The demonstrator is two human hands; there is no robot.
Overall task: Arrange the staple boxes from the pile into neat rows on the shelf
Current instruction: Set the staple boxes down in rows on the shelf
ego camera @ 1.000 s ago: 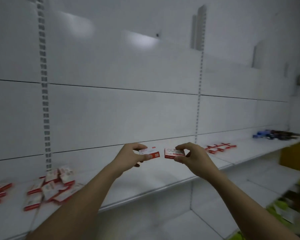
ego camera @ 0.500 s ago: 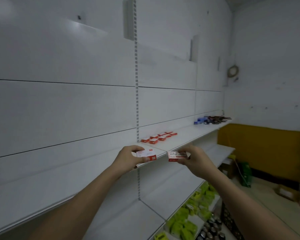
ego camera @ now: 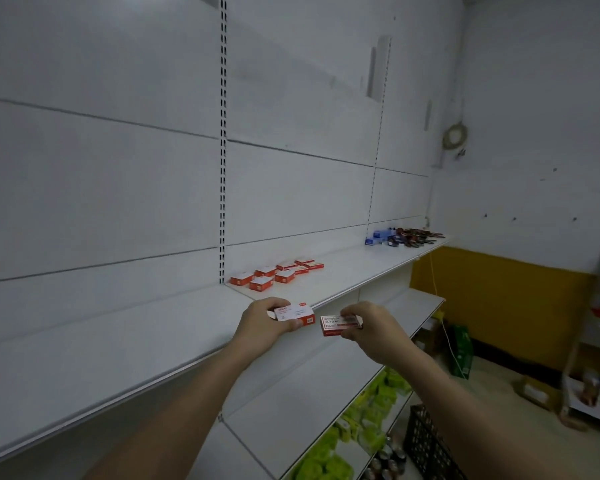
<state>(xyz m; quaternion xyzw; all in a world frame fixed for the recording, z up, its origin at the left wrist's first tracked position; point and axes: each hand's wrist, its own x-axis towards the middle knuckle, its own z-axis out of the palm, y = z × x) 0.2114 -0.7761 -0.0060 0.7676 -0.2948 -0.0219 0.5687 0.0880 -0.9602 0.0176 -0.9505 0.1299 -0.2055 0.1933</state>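
White and red cardboard marks both small staple boxes held out in front of the long white metal shelf (ego camera: pixel 125 344); the left hand (ego camera: pixel 260 323) grips the left staple box (ego camera: pixel 294 313), fingers curled over its far edge and thumb pressed on its near side, so the hand is closed round it; the right hand (ego camera: pixel 371 325) pinches the right staple box (ego camera: pixel 340 325) between curled fingers above and thumb below, label facing up; the two boxes sit just beside each other, apart by a narrow gap, above the shelf's front edge; whether either touches the shelf cannot be told. At about 12 o'clock from the hands, farther along the shelf, a group of red and white staple boxes (ego camera: pixel 278 273) lies in two short rows near the back panel; at 1 o'clock, at the shelf's far end, sits a cluster of blue and dark small items (ego camera: pixel 400 235), too small to identify. At 5 o'clock, on a lower shelf, lie yellow-green packets (ego camera: pixel 371 407).
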